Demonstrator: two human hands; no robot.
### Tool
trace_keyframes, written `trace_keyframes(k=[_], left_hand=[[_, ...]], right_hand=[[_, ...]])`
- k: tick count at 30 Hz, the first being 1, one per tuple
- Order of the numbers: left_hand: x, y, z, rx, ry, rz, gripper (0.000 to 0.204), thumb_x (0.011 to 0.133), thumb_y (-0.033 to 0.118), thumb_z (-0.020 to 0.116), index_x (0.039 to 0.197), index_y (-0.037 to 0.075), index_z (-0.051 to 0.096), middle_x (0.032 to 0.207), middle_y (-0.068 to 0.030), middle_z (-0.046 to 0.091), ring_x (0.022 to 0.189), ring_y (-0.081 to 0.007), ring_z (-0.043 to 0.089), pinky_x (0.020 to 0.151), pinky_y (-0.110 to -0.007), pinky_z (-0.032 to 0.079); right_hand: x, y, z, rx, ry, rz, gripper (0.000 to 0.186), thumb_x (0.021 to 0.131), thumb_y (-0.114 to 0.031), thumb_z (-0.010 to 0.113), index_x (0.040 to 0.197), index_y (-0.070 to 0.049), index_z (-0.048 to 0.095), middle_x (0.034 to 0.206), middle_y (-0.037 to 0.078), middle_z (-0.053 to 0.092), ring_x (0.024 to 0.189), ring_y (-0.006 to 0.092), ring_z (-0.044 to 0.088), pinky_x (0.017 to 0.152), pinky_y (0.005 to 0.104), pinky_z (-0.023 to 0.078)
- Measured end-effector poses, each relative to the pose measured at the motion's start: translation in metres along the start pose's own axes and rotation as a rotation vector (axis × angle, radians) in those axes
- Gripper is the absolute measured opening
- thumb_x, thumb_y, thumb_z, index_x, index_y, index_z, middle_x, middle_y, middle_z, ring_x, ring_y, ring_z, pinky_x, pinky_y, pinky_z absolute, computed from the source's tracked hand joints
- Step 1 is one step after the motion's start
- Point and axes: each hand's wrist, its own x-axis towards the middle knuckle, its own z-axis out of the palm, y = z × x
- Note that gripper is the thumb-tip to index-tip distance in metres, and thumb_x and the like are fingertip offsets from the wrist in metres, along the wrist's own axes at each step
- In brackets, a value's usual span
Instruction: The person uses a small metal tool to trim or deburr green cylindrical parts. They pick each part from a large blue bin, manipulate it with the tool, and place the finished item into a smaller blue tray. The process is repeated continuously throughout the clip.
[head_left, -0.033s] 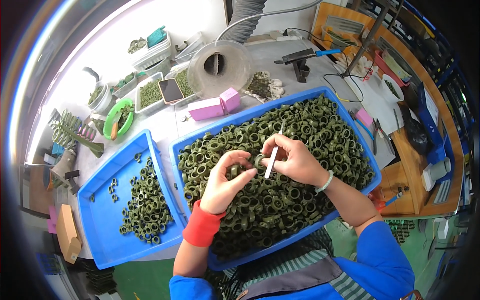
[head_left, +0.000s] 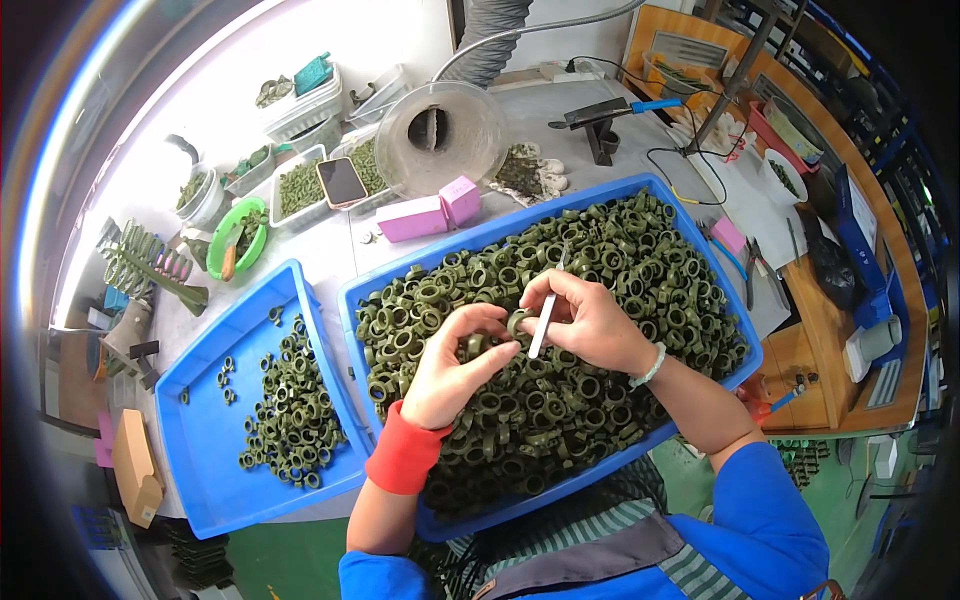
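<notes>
Over a big blue tray (head_left: 355,320) heaped with dark green ring pieces (head_left: 630,255), my left hand (head_left: 455,372), with a red wristband, curls its fingers around a green ring piece (head_left: 478,343). My right hand (head_left: 590,330) grips a slim, pale metal tool (head_left: 543,327) that stands at a slant, and pinches another green ring (head_left: 517,323) just left of it. Both hands are close together, fingertips nearly meeting. A smaller blue tray (head_left: 205,430) at the left holds a looser pile of similar rings (head_left: 290,420).
Behind the trays are pink blocks (head_left: 410,218), a phone (head_left: 341,182), clear bins of green pieces (head_left: 298,188), a green basin (head_left: 215,258), a soiled glove (head_left: 530,175) and a clear funnel-like hood (head_left: 470,140). Pliers (head_left: 765,265) and a black bag (head_left: 830,265) lie at the right.
The fingers of both hands have shifted very slightly, my right fingertips a little to the left. The trays and surrounding things are unchanged.
</notes>
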Motion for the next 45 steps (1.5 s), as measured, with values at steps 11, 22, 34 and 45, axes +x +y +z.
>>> trace_keyframes(k=[11, 22, 34, 45], left_hand=[[-0.002, -0.002, -0.005, -0.429, -0.046, -0.219, 0.016, 0.097, 0.005, 0.067, 0.111, 0.002, 0.063, 0.08, 0.0038, 0.057, 0.066, -0.002, 0.045, 0.056, -0.018, 0.032], [-0.002, 0.001, 0.0, -0.337, 0.019, -0.154, 0.016, 0.1, 0.009, 0.064, 0.116, 0.005, 0.062, 0.095, -0.0004, 0.065, 0.075, -0.0045, 0.057, 0.062, -0.018, 0.043], [-0.002, 0.004, 0.001, -0.181, 0.102, -0.004, 0.024, 0.092, 0.003, 0.072, 0.114, 0.006, 0.062, 0.105, 0.0007, 0.062, 0.088, -0.0054, 0.06, 0.074, -0.019, 0.048], [0.0, 0.001, 0.002, 0.05, 0.194, 0.185, 0.023, 0.085, -0.003, 0.077, 0.103, 0.004, 0.064, 0.099, 0.0005, 0.063, 0.093, -0.0077, 0.057, 0.085, -0.024, 0.047]], right_hand=[[0.001, -0.002, -0.004, 0.238, -0.113, 0.063, 0.017, 0.104, -0.015, 0.06, 0.102, 0.002, 0.061, 0.086, 0.006, 0.069, 0.081, 0.0138, 0.073, 0.07, 0.0253, 0.057], [-0.002, -0.006, 0.0, -0.074, -0.048, -0.059, 0.016, 0.093, -0.01, 0.074, 0.103, -0.002, 0.064, 0.088, 0.003, 0.069, 0.079, 0.0055, 0.065, 0.069, 0.0249, 0.053], [0.0, -0.003, 0.003, -0.015, 0.029, -0.259, 0.015, 0.093, -0.003, 0.07, 0.108, -0.001, 0.066, 0.098, 0.004, 0.071, 0.085, 0.0097, 0.068, 0.075, 0.0261, 0.056], [-0.003, -0.005, 0.005, 0.139, -0.024, -0.123, 0.022, 0.093, -0.001, 0.07, 0.113, -0.002, 0.06, 0.103, 0.004, 0.067, 0.097, 0.0095, 0.067, 0.08, 0.0258, 0.056]])
